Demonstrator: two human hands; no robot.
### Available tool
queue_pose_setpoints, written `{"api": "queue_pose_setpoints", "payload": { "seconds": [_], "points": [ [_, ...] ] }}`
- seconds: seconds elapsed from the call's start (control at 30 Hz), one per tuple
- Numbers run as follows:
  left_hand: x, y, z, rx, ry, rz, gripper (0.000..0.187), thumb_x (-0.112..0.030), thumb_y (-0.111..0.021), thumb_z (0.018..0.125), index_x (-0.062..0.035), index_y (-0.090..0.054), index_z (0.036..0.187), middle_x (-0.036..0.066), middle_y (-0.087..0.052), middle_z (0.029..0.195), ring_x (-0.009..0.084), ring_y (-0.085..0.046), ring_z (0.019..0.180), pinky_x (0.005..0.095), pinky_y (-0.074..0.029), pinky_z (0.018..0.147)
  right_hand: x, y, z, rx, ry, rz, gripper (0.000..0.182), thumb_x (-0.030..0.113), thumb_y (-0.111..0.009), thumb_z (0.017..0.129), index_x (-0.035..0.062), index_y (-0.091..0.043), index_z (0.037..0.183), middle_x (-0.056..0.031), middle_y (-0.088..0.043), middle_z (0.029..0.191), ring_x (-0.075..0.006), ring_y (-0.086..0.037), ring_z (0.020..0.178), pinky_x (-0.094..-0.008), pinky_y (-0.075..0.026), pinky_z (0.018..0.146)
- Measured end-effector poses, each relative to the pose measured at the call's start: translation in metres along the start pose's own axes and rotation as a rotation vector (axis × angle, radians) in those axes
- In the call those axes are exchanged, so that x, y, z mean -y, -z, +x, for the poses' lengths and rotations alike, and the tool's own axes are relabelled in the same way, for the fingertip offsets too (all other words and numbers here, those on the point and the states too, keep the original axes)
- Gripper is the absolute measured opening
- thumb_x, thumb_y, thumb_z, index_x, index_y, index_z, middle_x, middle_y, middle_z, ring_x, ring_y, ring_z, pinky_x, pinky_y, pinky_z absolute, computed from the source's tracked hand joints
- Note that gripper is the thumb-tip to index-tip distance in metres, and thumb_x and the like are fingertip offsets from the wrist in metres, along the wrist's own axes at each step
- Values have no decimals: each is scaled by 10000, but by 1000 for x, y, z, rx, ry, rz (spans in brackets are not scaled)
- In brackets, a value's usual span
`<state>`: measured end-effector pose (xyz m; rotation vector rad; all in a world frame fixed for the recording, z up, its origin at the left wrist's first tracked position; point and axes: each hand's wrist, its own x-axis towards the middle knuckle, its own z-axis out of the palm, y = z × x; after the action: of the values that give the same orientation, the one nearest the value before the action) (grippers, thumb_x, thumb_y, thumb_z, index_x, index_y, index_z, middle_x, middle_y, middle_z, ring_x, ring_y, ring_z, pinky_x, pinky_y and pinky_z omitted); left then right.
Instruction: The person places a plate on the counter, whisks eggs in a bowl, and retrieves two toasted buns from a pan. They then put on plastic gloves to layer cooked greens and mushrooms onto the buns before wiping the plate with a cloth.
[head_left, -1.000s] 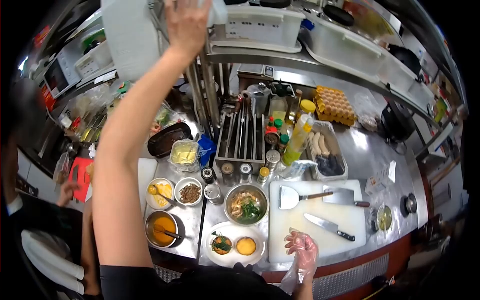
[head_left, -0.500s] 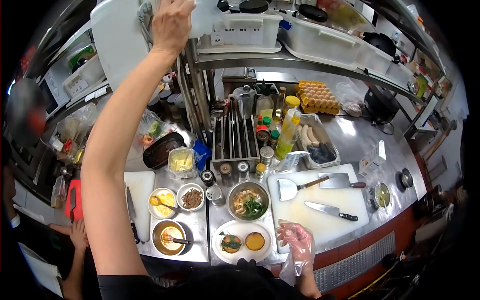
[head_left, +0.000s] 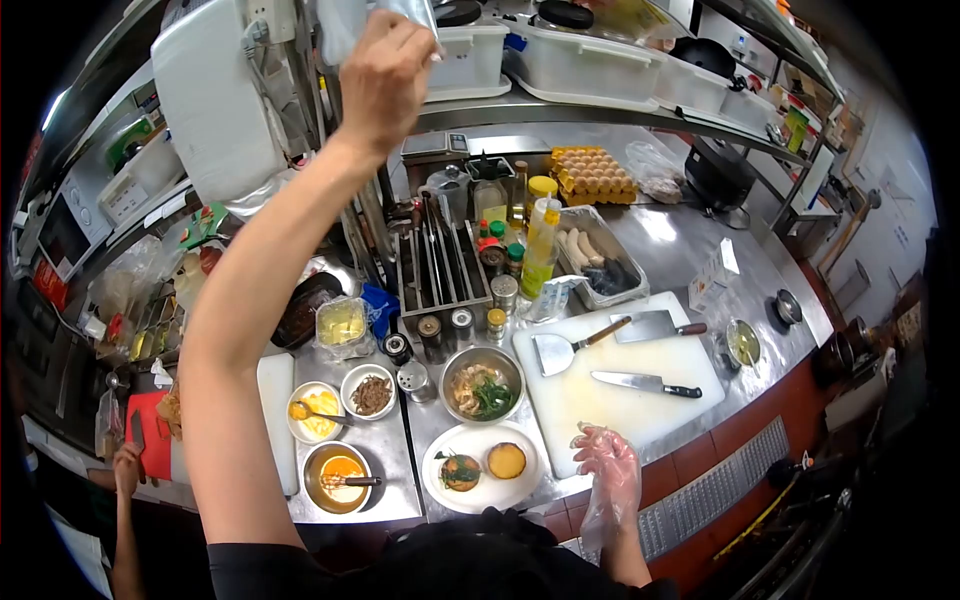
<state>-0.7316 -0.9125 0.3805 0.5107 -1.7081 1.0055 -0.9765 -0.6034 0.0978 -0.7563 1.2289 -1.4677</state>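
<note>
My left hand [head_left: 385, 78] is up by the shelf [head_left: 590, 116], fingers curled tight on clear plastic [head_left: 342, 28]. My right hand [head_left: 606, 455], in a thin glove [head_left: 618, 482], hovers near the board [head_left: 565, 420], fingers parted and loosely bent, gripping nothing I can see. I judge the step in hand to be fetching the plastic; the next move would call for a firm pinch and a path clear of the plate [head_left: 480, 434] below, which bears two rounds [head_left: 506, 461].
</note>
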Motion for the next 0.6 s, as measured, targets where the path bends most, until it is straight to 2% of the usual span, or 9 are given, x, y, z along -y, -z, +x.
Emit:
{"api": "queue_pose_setpoints", "payload": {
  "seconds": [0.1,0.17,0.2,0.23,0.33,0.43,0.5,0.53,0.6],
  "points": [
    [-73,9,-24,-18,-7,-308,196,34,-633,637,-109,-614,770,55,-585,750,258,-576,790,336,-484,599,46,-30,-13,-36,5,158,340,213,-565,890,-33,-567,1124,-97,-634,925,-136,-590,767,-252,-469,652],
    [-143,21,-54,4,-31,-599,164,29,-646,634,-69,-593,754,65,-583,761,258,-586,750,324,-484,571,-9,31,11,-128,197,64,371,242,-564,895,-4,-546,1172,-78,-618,988,-134,-583,841,-269,-473,715],
    [-182,29,-72,59,14,-719,155,31,-648,634,-48,-580,749,70,-579,764,258,-588,745,321,-484,565,-1,42,13,-197,219,-1,397,266,-565,901,13,-526,1203,-64,-599,1019,-128,-566,896,-265,-465,764],
    [-221,39,-90,123,69,-842,151,33,-650,634,-26,-567,745,75,-575,767,258,-590,739,317,-484,559,14,38,14,-365,221,23,406,286,-564,906,7,-526,1199,-54,-594,992,-120,-552,890,-260,-454,760],
    [-327,31,-174,116,209,-1057,140,42,-638,652,-4,-554,754,88,-582,799,256,-589,755,311,-482,565,46,62,33,-556,266,109,394,244,-550,929,-27,-504,1211,-52,-590,970,-85,-542,827,-176,-416,677],
    [-405,27,-235,342,514,-1115,137,43,-625,674,1,-556,785,89,-591,830,265,-589,795,329,-488,597,37,122,42,-466,277,197,390,228,-553,927,-44,-504,1202,-69,-602,964,-89,-557,812,-189,-425,654],
    [-436,27,-259,646,798,-1056,143,35,-623,686,0,-555,806,92,-600,846,268,-585,845,340,-487,635,32,147,46,-503,139,144,379,212,-557,922,-49,-510,1193,-78,-606,968,-92,-560,812,-190,-424,648],
    [-446,25,-261,851,846,-990,217,6,-643,707,-8,-583,915,110,-612,928,282,-578,908,351,-497,705,30,156,52,-532,57,114,368,196,-561,918,-54,-517,1185,-88,-609,971,-95,-563,812,-192,-423,642],
    [-464,27,-263,958,847,-912,272,-18,-658,719,-16,-585,980,117,-606,981,289,-575,928,354,-499,733,21,181,64,-497,-28,122,357,182,-567,911,-54,-524,1176,-89,-613,969,-99,-565,808,-192,-421,638]
  ]
}}
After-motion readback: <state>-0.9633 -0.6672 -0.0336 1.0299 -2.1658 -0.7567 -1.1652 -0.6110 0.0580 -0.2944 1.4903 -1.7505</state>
